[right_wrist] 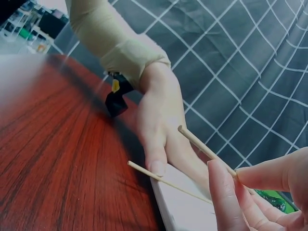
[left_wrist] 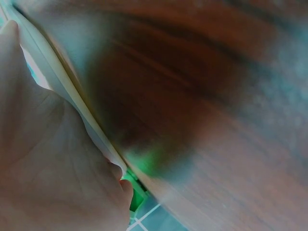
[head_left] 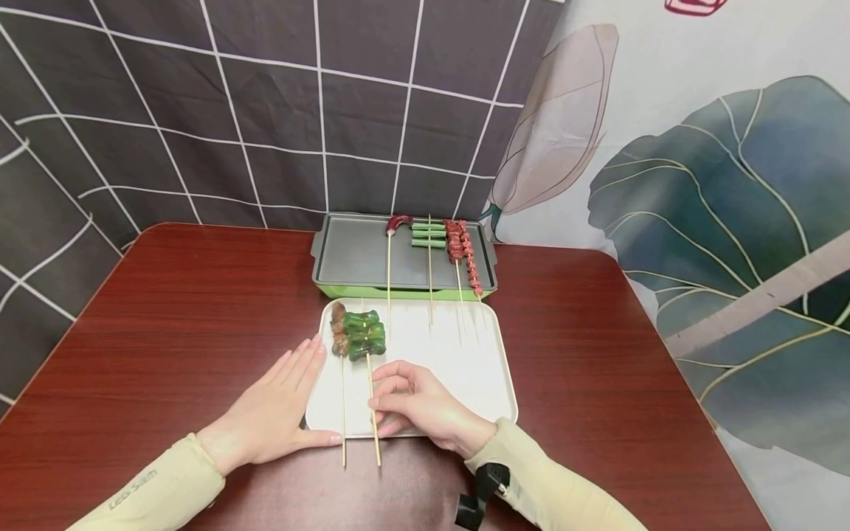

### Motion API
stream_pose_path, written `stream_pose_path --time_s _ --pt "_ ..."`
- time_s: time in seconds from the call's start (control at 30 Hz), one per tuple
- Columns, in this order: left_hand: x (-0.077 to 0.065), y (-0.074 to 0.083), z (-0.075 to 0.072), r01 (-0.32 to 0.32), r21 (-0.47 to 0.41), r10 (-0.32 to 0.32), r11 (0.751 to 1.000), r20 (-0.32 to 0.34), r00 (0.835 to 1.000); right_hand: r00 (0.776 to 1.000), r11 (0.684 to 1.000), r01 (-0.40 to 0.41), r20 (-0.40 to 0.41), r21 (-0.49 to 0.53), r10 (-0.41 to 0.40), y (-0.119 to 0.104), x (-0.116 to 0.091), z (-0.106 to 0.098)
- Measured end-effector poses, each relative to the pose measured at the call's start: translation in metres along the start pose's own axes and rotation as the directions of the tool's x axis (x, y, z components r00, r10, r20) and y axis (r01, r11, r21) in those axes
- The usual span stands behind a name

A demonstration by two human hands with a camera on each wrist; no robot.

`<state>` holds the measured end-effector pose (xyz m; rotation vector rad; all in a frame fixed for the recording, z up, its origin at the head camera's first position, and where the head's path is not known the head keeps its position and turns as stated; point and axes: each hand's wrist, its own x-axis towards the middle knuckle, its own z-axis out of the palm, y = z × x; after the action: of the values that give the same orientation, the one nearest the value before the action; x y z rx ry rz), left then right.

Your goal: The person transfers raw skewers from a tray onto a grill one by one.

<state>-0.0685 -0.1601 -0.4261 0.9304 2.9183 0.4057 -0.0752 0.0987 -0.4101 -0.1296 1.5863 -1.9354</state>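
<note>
Reddish-brown, wood-grained table [head_left: 192, 295] with rounded far corners. Behind it, a dark grey cloth [head_left: 268, 103] with white grid lines; at right, a pale cloth [head_left: 654, 59] bearing a blue-green leaf [head_left: 717, 192], a pinkish petal [head_left: 558, 129] and a red mark [head_left: 694, 7]. Right wrist view, upper left: indistinct background clutter [right_wrist: 29, 29].

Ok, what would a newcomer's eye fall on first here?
Probably the skewer of glossy green pieces, whose stick the right hand pinches over the white tray. Just left of it is a brown-pieced skewer, with the left hand at the tray's left edge. Behind, four more skewers catch the eye, at the middle and right of the green-sided griddle.
</note>
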Motion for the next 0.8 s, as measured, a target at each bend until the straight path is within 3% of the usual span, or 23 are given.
stream_pose_path --time_s 0.2,0.8 --pt "0.001 -0.001 0.000 -0.018 0.008 0.018 1.000 -0.025 1.000 1.000 1.000 -0.009 0.009 -0.008 0.009 -0.003 -0.002 0.001" --pt "0.000 0.000 0.002 -0.006 0.004 0.006 1.000 -0.012 1.000 0.997 0.993 0.075 0.025 -0.088 -0.073 -0.017 -0.010 0.002"
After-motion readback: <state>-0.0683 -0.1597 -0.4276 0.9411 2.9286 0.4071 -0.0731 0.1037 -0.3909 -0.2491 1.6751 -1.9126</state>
